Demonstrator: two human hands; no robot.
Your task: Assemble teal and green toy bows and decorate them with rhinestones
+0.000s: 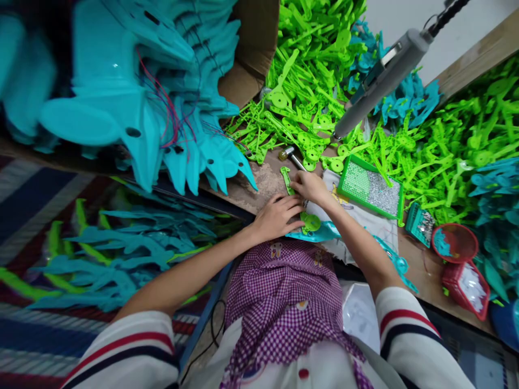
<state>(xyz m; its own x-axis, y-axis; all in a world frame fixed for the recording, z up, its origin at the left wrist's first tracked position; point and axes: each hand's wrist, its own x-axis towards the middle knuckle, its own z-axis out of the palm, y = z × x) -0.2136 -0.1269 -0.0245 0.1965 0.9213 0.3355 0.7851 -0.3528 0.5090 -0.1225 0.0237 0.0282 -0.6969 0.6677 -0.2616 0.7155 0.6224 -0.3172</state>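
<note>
My left hand [278,217] lies palm down at the table's front edge, its fingers stretched out and slightly apart. Under and beside those fingers are a green plastic lever [311,222] with a round disc end and a long teal plastic part [326,231]. My right hand [310,187] has its fingers pressed together against a slim green plastic arm [286,178]; whether anything small is between the fingertips is hidden. Just beyond it lies a small hammer [299,163] with an amber-tipped head. A white printed cloth [379,229] spreads beneath my right forearm.
A grey power screwdriver [381,86] hangs above heaped green parts [316,70]. On the right stand a green tray [344,190] of small metal pieces, a teal basket [413,224] and red containers [456,259]. Teal shells with wires [101,102] crowd the left.
</note>
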